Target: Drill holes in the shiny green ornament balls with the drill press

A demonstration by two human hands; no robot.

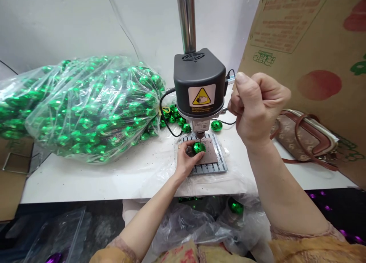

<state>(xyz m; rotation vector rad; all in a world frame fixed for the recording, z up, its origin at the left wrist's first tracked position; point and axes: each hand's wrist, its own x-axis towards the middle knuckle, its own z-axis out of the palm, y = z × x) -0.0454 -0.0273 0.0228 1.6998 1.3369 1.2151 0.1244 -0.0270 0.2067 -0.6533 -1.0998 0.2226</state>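
Note:
A faceted, shiny green ball (pixel 198 147) sits on the drill press's base under the bit. My left hand (pixel 187 156) grips it with thumb and fingers from the left and front. Above it stands the small black bench drill press (pixel 200 78), its chuck close over the ball; whether the bit touches the ball I cannot tell. My right hand (pixel 257 106) is closed in a fist at the right side of the drill head, wrapped round the lever, most of which the fingers hide. A pinkish square pad (pixel 211 150) lies on the slotted metal base (pixel 221 165).
A large clear bag (pixel 94 110) full of green balls lies on the left of the white table (pixel 100 183). Loose green balls (pixel 216 125) rest behind the base. At right are a handbag (pixel 303 137) and a tall cardboard box (pixel 288 61). Plastic sheeting (pixel 194 225) hangs below the front edge.

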